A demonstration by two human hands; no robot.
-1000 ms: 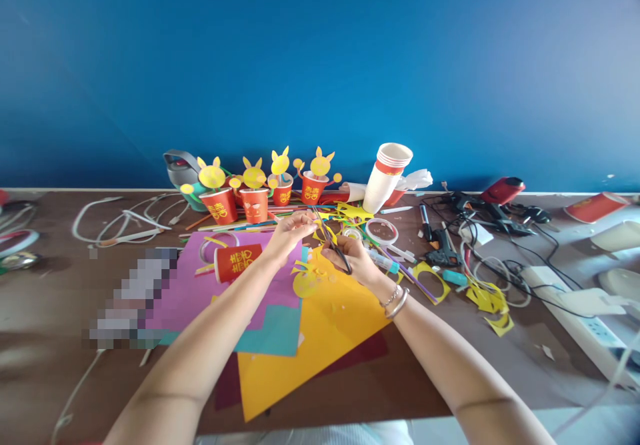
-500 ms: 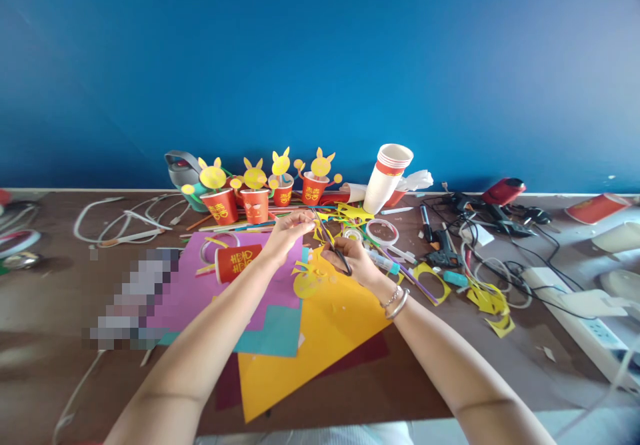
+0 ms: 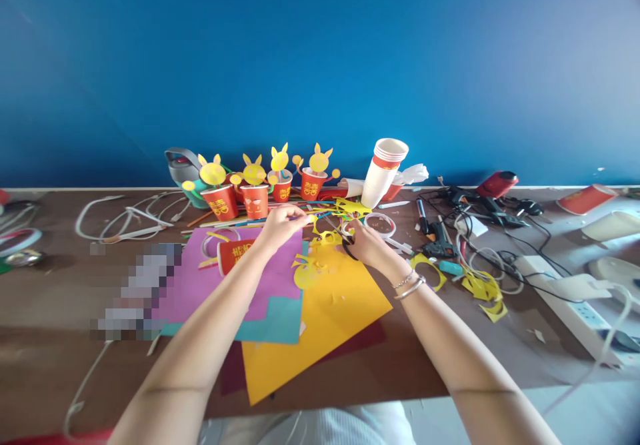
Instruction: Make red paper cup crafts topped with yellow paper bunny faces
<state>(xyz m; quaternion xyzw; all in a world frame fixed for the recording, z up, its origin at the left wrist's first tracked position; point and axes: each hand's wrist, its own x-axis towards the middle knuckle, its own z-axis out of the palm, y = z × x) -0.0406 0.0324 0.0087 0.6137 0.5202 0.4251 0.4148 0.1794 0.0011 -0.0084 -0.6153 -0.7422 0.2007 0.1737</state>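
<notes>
My left hand (image 3: 284, 226) is closed in a pinch above the purple sheet, with a small yellow paper piece (image 3: 313, 220) at its fingertips. My right hand (image 3: 367, 244) grips a pair of scissors (image 3: 349, 250); the dark handle loop shows, while the blades are hard to make out among the scraps. The two hands are apart. Below and between them, a yellow paper cutout (image 3: 306, 275) with a round head lies on the orange-yellow sheet (image 3: 325, 325). Behind my left forearm a red paper cup (image 3: 231, 256) lies on its side on the purple sheet (image 3: 187, 285), partly hidden.
Several red cups with yellow rabbit-like heads (image 3: 319, 160) stand along the blue wall. A stack of white cups (image 3: 380, 182) leans nearby. On the right are glue guns (image 3: 440, 240), yellow scraps (image 3: 483, 288), cables and a power strip (image 3: 565, 305). A teal sheet (image 3: 280, 322) overlaps the orange-yellow one.
My right hand has drawn the scissors rightward, away from my left hand. My left hand has shifted slightly left. The view has shifted a little.
</notes>
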